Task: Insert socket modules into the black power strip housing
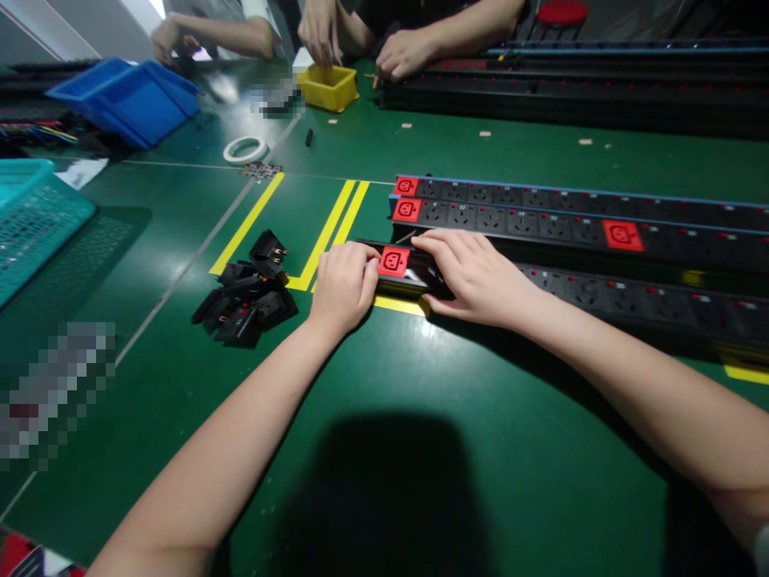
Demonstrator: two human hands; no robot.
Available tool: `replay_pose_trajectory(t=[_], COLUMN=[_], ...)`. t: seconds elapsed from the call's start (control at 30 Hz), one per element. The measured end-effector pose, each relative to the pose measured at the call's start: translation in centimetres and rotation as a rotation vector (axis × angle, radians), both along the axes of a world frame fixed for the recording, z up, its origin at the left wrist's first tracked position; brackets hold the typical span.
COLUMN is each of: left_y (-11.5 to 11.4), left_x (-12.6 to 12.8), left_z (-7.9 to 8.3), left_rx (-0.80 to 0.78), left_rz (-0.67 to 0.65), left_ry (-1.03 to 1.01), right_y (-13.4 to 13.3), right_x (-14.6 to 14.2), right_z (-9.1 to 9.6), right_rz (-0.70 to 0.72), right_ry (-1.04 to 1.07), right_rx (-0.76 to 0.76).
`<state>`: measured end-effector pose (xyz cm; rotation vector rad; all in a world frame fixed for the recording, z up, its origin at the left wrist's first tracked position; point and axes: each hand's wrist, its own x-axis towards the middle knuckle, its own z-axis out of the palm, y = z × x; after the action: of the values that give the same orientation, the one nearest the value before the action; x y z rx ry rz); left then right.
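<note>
A long black power strip lies nearest me on the green table, with a red socket at its left end. My left hand is closed around that end, thumb and fingers beside the red socket. Just right of the socket, my right hand grips across the strip, thumb on the near side and fingers over the far side. Behind it lie two more power strips with red sockets. Left of my left hand is a pile of small black socket pieces, some with metal contacts.
A roll of white tape lies beyond the pile. Blue bin and teal basket stand left. Across the table, a co-worker's hand reaches into a yellow box, near more black strips. Another person sits far left.
</note>
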<state>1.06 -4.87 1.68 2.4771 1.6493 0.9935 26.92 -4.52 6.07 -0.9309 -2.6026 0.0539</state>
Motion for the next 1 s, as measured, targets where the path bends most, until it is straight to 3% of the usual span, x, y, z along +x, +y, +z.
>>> replay_pose_trajectory(t=[0.2,0.57,0.87,1.0], left_y=[-0.6,0.1,1.7,2.0], left_x=[0.6,0.2,-0.9,-1.0], left_z=[0.7,0.6,-0.6,-0.9], left_rx=[0.009,-0.064,-0.208,-0.240], left_rz=[-0.217,-0.097,0.081,0.094], left_ry=[0.120,-0.117,-0.651,-0.697], right_y=[0.0,-0.1,0.2,0.1], right_x=[0.0,0.2,0.1,0.2], right_z=[0.0,0.1,-0.1,-0.4], right_rz=[0.019,0.042,0.053,0.109], right_ry=[-0.070,-0.095,-0.082,-0.119], right_rx=[0.027,0.121,0.190,0.214])
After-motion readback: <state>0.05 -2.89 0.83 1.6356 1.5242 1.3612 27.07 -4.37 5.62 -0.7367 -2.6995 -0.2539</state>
